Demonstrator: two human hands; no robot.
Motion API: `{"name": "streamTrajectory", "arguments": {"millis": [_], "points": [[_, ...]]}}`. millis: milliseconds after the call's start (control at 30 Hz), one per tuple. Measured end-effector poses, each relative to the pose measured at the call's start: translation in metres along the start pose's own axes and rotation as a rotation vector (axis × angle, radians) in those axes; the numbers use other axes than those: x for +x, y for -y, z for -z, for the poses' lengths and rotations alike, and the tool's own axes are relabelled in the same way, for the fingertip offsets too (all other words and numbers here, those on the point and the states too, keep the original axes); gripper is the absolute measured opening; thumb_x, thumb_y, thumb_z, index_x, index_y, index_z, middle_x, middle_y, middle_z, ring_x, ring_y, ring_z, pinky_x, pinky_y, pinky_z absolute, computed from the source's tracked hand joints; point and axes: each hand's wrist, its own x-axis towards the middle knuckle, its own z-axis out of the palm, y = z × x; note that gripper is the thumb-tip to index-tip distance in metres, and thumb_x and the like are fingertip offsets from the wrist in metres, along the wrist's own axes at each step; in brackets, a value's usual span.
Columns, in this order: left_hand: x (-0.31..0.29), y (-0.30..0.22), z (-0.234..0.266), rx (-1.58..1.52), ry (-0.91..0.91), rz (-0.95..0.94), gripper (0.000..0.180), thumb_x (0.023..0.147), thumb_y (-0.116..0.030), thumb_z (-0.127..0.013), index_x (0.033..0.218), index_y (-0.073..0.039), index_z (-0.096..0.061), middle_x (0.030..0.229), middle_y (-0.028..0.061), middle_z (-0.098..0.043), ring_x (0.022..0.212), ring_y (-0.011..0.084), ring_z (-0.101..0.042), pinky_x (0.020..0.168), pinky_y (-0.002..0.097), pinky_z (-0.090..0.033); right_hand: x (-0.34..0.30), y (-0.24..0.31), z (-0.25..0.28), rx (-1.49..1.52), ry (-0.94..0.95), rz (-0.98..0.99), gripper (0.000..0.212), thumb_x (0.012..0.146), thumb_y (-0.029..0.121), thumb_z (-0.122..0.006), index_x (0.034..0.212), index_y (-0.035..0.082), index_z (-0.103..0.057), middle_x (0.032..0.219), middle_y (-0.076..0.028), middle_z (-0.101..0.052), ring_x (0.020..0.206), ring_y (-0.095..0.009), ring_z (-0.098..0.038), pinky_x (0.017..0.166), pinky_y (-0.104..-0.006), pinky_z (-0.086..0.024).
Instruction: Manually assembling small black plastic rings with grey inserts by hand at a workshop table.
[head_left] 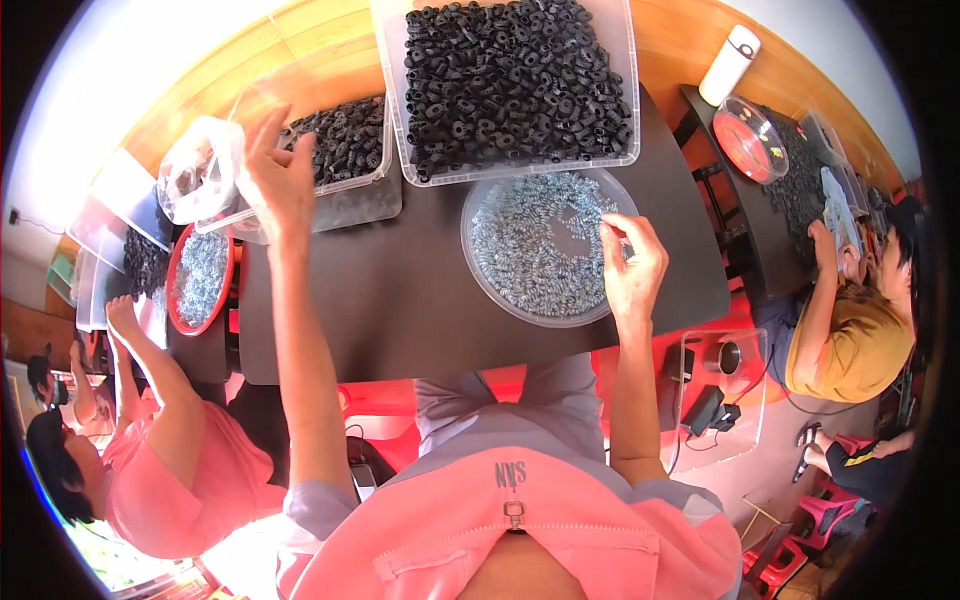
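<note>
My left hand (pixel 276 188) is raised over the near left edge of a clear bin of small black plastic parts (pixel 345 140). Its fingers are apart, and I see nothing held in them. At the right side of a round clear tray (pixel 480 285), my right hand (pixel 636 268) has thumb and forefinger pinched together. Whatever they hold, if anything, is too small to make out. Many small silvery coil-like metal pieces (pixel 515 235) fill the tray, with a thin patch near its middle.
A big clear bin of black ring-shaped parts (pixel 515 90) stands at the back of the dark table (pixel 400 300). By my left hand lies a clear plastic bag (pixel 200 165). Other people work at the left and right, near a red tray (pixel 180 318) and a white bottle (pixel 730 65).
</note>
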Motion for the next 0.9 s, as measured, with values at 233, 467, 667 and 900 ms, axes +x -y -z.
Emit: {"name": "streamTrajectory", "arguments": {"millis": [233,467,667,900], "points": [[-0.069,-0.078,-0.072,-0.162,0.552,-0.279,0.022,0.073,-0.01,-0.069,0.095,-0.007,-0.068,0.089,0.0089,-0.064,0.078,0.0295,-0.063,0.072,0.0372,-0.051,-0.012,-0.002,-0.002,-0.13,0.25,-0.057,0.009,0.074,0.002,-0.066,0.082,0.004,-0.065,0.075,-0.009,-0.061,0.073,-0.028,-0.06,0.065,-0.0376,-0.047],[-0.088,-0.071,-0.12,0.005,0.517,-0.423,0.026,0.071,-0.013,-0.072,0.095,-0.008,-0.066,0.089,0.0056,-0.059,0.084,0.0267,-0.06,0.069,0.0384,-0.05,-0.018,0.005,-0.024,-0.27,0.459,0.044,0.014,0.071,0.006,-0.07,0.083,0.006,-0.065,0.081,-0.009,-0.057,0.085,-0.03,-0.057,0.072,-0.0408,-0.047],[-0.092,-0.073,-0.12,-0.051,0.458,-0.426,0.023,0.071,-0.016,-0.073,0.091,-0.007,-0.065,0.085,0.0051,-0.061,0.078,0.0262,-0.061,0.065,0.0369,-0.05,-0.015,0.008,-0.03,-0.291,0.491,0.029,0.011,0.072,0.003,-0.068,0.079,0.007,-0.061,0.077,-0.008,-0.053,0.084,-0.029,-0.055,0.07,-0.0416,-0.046],[-0.085,-0.08,-0.121,-0.148,0.458,-0.333,0.013,0.07,-0.011,-0.071,0.078,-0.004,-0.063,0.073,0.0086,-0.059,0.064,0.0267,-0.061,0.059,0.0369,-0.05,-0.011,-0.004,-0.036,-0.203,0.546,0.028,0.014,0.07,0.001,-0.069,0.081,0.004,-0.06,0.075,-0.009,-0.055,0.074,-0.027,-0.058,0.067,-0.0384,-0.047]]}}
